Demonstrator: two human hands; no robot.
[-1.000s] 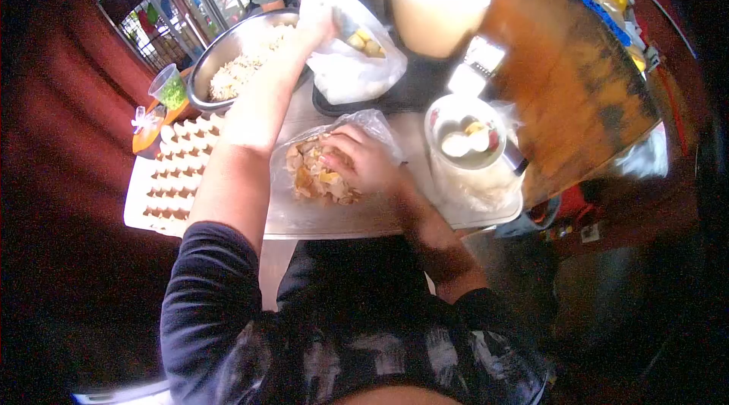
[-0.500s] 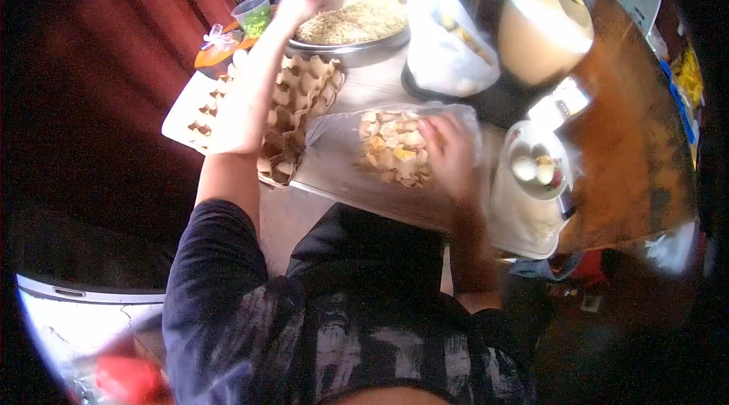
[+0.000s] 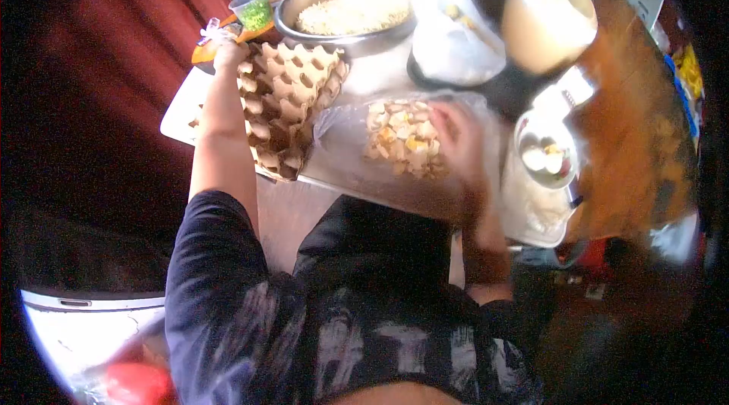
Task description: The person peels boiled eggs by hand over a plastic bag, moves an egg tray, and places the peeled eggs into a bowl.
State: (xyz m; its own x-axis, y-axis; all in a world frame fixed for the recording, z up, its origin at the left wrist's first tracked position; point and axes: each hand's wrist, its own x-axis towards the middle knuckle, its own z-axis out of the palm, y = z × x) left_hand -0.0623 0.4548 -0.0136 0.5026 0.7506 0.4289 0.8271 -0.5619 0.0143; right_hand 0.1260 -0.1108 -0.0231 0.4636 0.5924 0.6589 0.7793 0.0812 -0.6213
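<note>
My left hand point(image 3: 228, 54) reaches to the far left corner of a cardboard egg tray point(image 3: 292, 90); its fingers are too small and blurred to read. A pile of broken eggshells point(image 3: 402, 135), some with yellow bits, lies on a clear plastic bag point(image 3: 345, 139). Beside the pile's right edge, my right hand point(image 3: 462, 139) is smeared by motion, so its grip does not show. Behind the tray stands a wide metal bowl point(image 3: 345, 44) with pale shredded food point(image 3: 353, 14) in it.
A bowl with white eggs point(image 3: 543, 158) stands at right. Further back are a white plastic bag point(image 3: 456, 48) and a beige pitcher-like container point(image 3: 547, 22). A clear cup of chopped greens point(image 3: 254, 10) and an orange item point(image 3: 203, 53) sit near my left hand.
My left hand has moved from the metal bowl's rim leftward and nearer, to the egg tray's far left corner. My right hand stays by the eggshells. The view has shifted slightly.
</note>
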